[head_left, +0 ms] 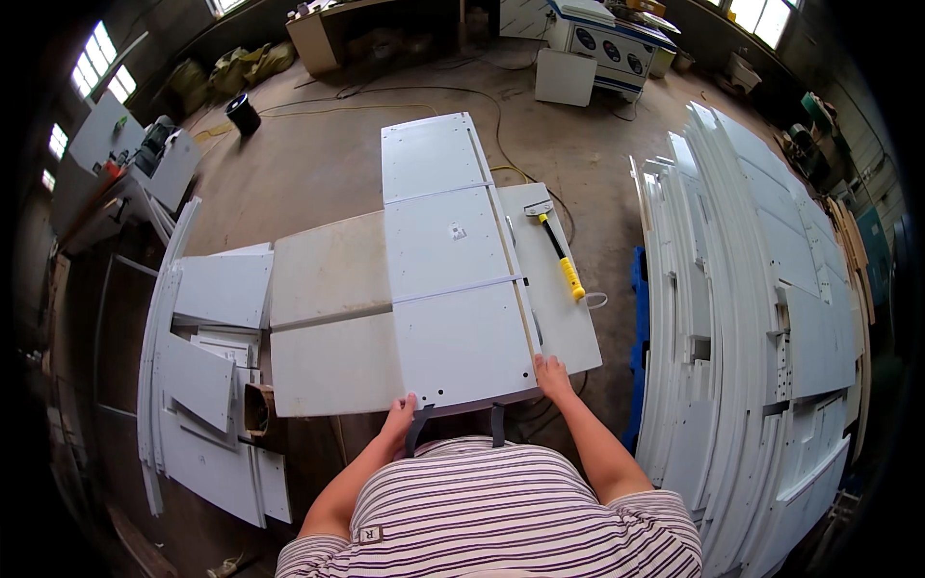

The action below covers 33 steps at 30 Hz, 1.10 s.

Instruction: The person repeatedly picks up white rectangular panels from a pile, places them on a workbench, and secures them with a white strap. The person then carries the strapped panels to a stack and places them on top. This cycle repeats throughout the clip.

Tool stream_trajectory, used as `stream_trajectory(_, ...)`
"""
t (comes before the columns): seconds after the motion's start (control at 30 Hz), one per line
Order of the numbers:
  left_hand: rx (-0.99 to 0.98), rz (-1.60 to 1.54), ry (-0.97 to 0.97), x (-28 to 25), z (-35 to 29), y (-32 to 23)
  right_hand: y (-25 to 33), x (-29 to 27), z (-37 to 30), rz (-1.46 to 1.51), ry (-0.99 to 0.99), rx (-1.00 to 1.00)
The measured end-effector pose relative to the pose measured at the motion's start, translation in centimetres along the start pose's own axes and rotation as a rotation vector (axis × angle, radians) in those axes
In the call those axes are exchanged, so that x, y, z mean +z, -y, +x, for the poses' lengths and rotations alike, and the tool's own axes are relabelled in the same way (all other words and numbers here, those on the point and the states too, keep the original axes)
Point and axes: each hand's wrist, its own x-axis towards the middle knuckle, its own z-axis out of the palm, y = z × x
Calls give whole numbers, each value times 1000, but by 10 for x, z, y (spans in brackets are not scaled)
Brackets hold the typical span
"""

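Note:
A long white cabinet carcass or stacked panel (453,337) lies lengthwise in front of me, crossed by two thin seams and dotted with small holes. My left hand (399,416) is closed on its near left corner, the thumb on top. At the near right corner, my right hand (553,376) grips the edge, fingers partly hidden. Two dark grey straps (497,424) hang at the near edge between my hands. A hammer (559,252) with a yellow grip and black shaft rests on a white board (568,337) to the right.
Off-white boards (332,265) lie left of the panel. Loose white panels (217,294) are stacked farther left, and tall stacks of white panels (713,328) stand at right beside a blue pallet (639,318). Cables cross the floor beyond, near a black bucket (243,116) and a white machine (607,48).

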Motion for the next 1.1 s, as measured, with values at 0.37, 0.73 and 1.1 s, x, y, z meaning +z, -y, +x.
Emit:
stream_trajectory(0.37, -48, -631, -9, -81, -46, -40, 41, 56, -70, 260, 283, -42)
stream_trajectory(0.73, 29, -765, -131, -324, -104, 94, 169, 106, -120, 101, 970, -262)
stream_trajectory(1.1, -52, -566, -634, -290, -161, 152, 217, 161, 24, 1187, 323, 392)
